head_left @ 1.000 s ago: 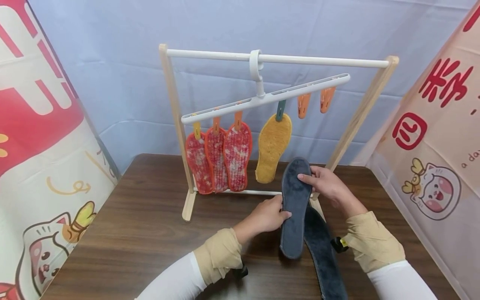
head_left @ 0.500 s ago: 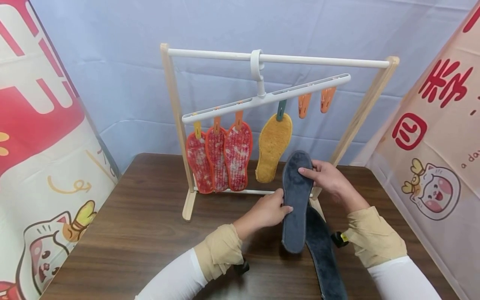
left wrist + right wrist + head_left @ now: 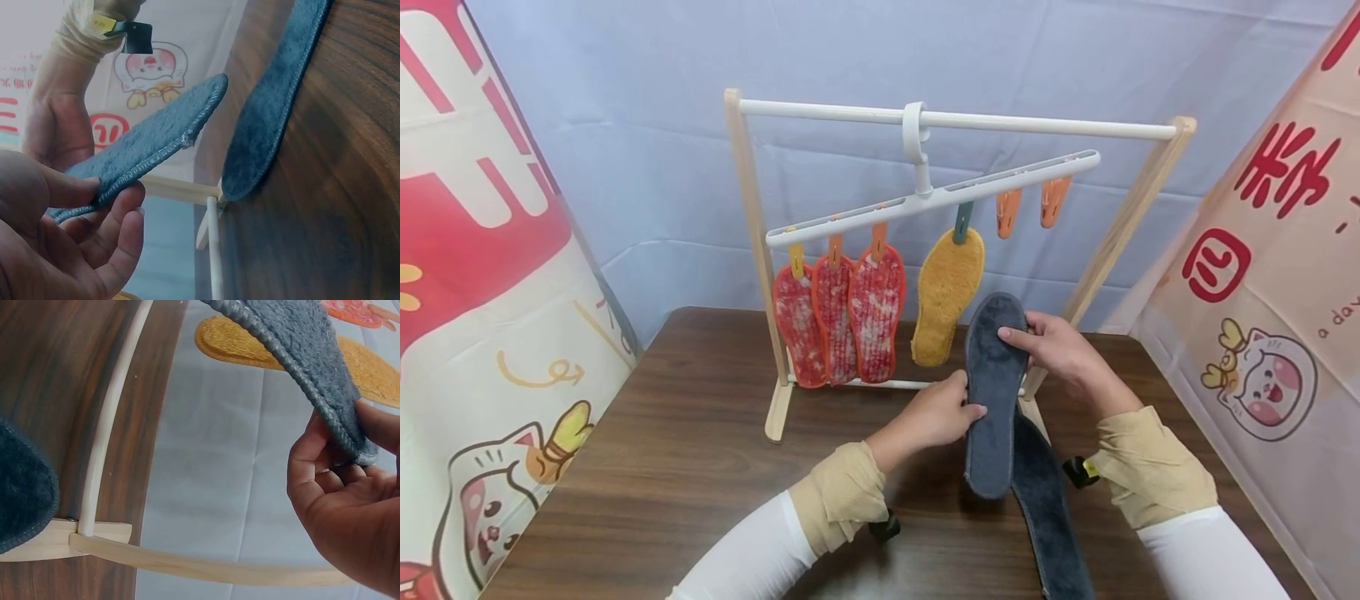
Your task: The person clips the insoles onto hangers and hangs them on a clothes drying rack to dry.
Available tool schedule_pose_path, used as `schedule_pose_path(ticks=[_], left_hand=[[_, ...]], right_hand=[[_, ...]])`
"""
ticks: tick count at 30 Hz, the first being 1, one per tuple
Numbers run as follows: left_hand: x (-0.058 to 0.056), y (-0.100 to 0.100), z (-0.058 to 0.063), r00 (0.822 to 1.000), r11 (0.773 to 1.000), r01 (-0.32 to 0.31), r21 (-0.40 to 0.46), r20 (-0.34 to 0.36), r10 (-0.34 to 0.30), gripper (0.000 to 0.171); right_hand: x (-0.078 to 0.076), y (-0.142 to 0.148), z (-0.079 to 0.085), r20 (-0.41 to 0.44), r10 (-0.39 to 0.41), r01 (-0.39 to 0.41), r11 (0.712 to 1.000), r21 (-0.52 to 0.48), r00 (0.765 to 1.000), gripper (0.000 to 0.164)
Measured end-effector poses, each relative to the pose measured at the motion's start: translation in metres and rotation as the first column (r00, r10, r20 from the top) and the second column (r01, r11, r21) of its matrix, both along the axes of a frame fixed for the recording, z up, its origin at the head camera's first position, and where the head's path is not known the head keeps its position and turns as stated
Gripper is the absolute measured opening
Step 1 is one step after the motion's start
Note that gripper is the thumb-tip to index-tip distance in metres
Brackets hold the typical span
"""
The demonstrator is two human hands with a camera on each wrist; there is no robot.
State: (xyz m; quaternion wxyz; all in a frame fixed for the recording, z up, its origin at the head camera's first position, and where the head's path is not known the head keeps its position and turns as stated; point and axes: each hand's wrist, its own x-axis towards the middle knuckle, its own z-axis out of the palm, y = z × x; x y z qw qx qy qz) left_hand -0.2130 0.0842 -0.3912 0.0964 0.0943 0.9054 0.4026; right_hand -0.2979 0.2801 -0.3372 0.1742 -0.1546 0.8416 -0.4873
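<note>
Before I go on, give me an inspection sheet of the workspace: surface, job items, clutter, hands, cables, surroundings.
Surface: dark wood-grain table, bearing a wooden rack.
Job items: one grey insole held up; second grey insole lying on the table; three red insoles and a yellow insole clipped to a tilted white hanger; two orange clips at its raised end, holding nothing.
Clutter: nothing seen.
Hands: left hand pinches the raised insole's edge near mid-length; right hand pinches near its upper end.
Cables: nothing seen.
Surroundings: pale blue backdrop; printed side panels.
</note>
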Motion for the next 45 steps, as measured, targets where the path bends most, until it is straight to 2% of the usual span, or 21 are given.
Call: schedule_pose_path(ticks=[8,14,22,36,45], left_hand=[[-0.003,0.000,0.005,1.000,1.000,-0.002,0.014,-0.019,0.002,0.024],[-0.004,-0.001,0.008,1.000,1.000,-0.006,0.023,-0.008,0.006,0.022],[-0.009,0.000,0.012,0.999,1.000,-0.024,0.001,-0.025,0.024,0.025],[-0.012,-0.003,0.015,0.999,1.000,-0.006,0.014,-0.047,0.007,0.023],[-0.013,-0.004,0.019,0.999,0.999,-0.019,0.046,-0.049,0.022,0.025]], right_hand=[[-0.001,0.000,0.008,-0.023,0.001,-0.001,1.000,0.003,1.000,0.055],[-0.001,-0.001,0.012,-0.037,-0.006,0.006,1.000,0.005,0.999,0.054],[-0.002,-0.003,0.018,-0.034,-0.001,0.000,0.999,-0.033,0.999,0.055],[-0.003,-0.004,0.024,0.003,-0.004,0.004,0.995,-0.095,1.000,0.061],[-0.004,-0.006,0.029,-0.020,0.002,-0.004,0.996,-0.088,1.000,0.060]])
